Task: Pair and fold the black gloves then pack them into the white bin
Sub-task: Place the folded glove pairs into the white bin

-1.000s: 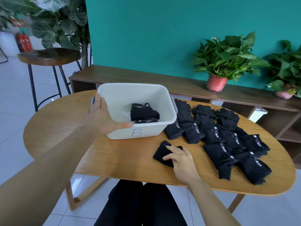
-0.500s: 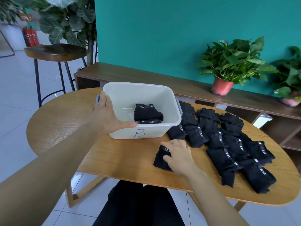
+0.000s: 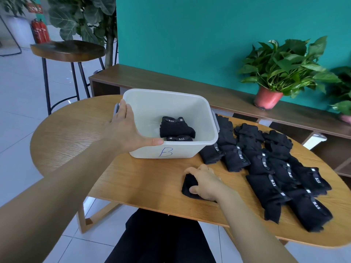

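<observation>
Oval wooden table [image 3: 76, 133] across centre frame, on pale floor tiles [image 3: 19, 111]. Upper left: dark-topped bar stool [image 3: 67, 50] with black metal legs, large-leafed tree [image 3: 81, 16] behind it, two red fire extinguishers [image 3: 39, 33] further back. Behind table: long low wooden shelf unit [image 3: 171, 80] against teal wall [image 3: 190, 35], leafy plant in red pot [image 3: 267, 99] on top at upper right, second plant [image 3: 343, 92] cut off at right edge.

Bin's [image 3: 186, 150] top gapes open; gloves [image 3: 266, 168] apparently abut its right.
</observation>
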A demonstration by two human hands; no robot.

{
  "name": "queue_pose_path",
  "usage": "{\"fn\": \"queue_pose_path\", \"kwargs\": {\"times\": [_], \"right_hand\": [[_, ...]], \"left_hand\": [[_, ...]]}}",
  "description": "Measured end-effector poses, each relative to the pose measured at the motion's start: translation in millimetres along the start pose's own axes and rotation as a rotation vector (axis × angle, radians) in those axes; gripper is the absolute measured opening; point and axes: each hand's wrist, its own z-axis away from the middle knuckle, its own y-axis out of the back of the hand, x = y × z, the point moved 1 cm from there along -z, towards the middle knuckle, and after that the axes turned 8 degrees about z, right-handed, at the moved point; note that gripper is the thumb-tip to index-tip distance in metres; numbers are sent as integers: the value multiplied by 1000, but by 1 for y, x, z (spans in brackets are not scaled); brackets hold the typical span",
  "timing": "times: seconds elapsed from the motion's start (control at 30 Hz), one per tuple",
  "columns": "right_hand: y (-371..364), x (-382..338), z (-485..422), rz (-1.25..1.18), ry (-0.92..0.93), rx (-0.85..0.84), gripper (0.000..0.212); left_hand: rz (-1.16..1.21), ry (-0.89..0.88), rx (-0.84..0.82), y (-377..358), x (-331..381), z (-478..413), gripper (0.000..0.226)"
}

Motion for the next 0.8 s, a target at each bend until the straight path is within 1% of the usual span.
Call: {"fn": "queue_pose_path", "kwargs": {"times": [0.17, 0.4, 0.63, 0.8], "right_hand": [[2, -2, -6, 21, 15, -13, 46], [4, -5, -12, 42, 11, -37, 40], [6, -8, -14, 37, -5, -52, 30], [6, -11, -11, 92, 36, -35, 26]], "left_hand": [[1, -1, 1, 0, 2, -2, 159], [-7, 0, -2, 0, 5, -3, 155], [1, -2, -1, 0, 4, -4, 155], [-2, -12, 2, 0, 3, -4, 158]]}}
